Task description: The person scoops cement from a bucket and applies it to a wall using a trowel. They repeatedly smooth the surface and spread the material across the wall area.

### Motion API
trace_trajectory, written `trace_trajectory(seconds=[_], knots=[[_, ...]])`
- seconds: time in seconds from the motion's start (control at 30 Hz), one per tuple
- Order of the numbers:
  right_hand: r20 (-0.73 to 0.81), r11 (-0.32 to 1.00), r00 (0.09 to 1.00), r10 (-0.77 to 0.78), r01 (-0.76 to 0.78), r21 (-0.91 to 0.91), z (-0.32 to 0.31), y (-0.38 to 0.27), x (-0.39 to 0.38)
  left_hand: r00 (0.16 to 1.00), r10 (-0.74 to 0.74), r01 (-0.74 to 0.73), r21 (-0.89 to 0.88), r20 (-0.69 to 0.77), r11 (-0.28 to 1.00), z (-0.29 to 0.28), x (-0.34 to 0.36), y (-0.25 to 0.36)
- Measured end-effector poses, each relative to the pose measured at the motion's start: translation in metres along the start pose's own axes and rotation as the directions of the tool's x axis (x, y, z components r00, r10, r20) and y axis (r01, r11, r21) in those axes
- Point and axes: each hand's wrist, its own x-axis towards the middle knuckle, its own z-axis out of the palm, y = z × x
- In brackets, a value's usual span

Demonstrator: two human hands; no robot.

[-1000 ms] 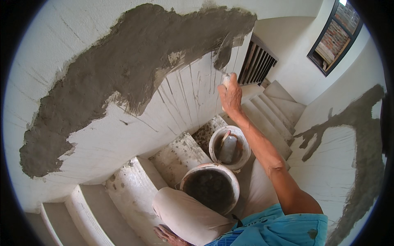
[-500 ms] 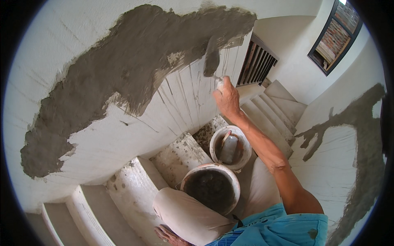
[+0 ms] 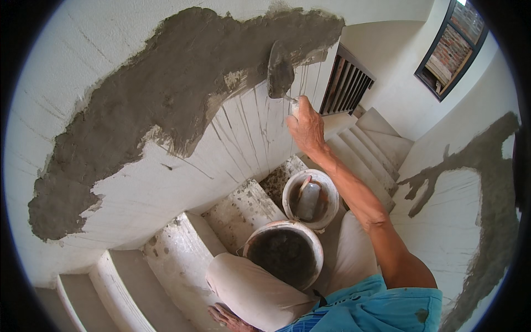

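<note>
Right hand (image 3: 307, 127) grasping rounded grey metal trowel (image 3: 280, 71), blade over dark-grey wall plaster (image 3: 182, 72), left hand (image 3: 231, 319) unclenched on pale speckled step (image 3: 177, 265)

A plaster patch (image 3: 182, 72) spreads across the wall (image 3: 138, 199) on the left; the trowel (image 3: 281, 74), in the right hand (image 3: 307, 126), lies before the lower edge of its right end. Below, the near bucket (image 3: 319, 257) holds mortar (image 3: 283, 255); the far bucket (image 3: 332, 209) stands just beyond, slightly right. The left hand (image 3: 227, 317) rests on a step (image 3: 177, 265), left of both. Behind the buckets is a railing (image 3: 347, 82); a window (image 3: 452, 50) sits farther right.
</note>
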Motion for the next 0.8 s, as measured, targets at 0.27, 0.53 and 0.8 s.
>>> trace_trajectory(seconds=[0.27,0.53,0.8], knots=[[-0.055,0.995,0.996,0.077,-0.08,-0.058,-0.009,0.007,0.019,1.0,-0.008,0.008,-0.006,0.014,1.0,0.004,0.0,0.003],[0.078,0.999,0.997,-0.022,0.019,0.043,-0.008,-0.005,-0.017,0.999,-0.032,0.032,0.014,0.02,0.999,0.001,0.0,0.003],[-0.078,0.976,0.974,0.212,-0.207,0.075,0.007,0.036,0.006,0.999,-0.039,0.038,0.019,0.035,0.999,-0.004,0.004,0.009]])
